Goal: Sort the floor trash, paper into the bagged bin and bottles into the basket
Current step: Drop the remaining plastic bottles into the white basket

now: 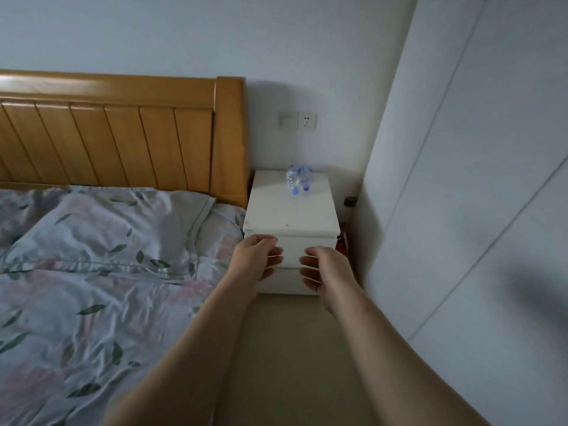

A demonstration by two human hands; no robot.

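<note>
Left hand (256, 259) and right hand (322, 272) face each other, fingers loosely curled, holding nothing. Beyond them, two bottles (299, 179) lie on the nightstand (289, 216).

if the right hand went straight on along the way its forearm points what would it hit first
Most likely the front of the white nightstand, which lies directly beyond the right hand. The bottles lie higher, on its top, out of that line. The gap is unclear.
</note>
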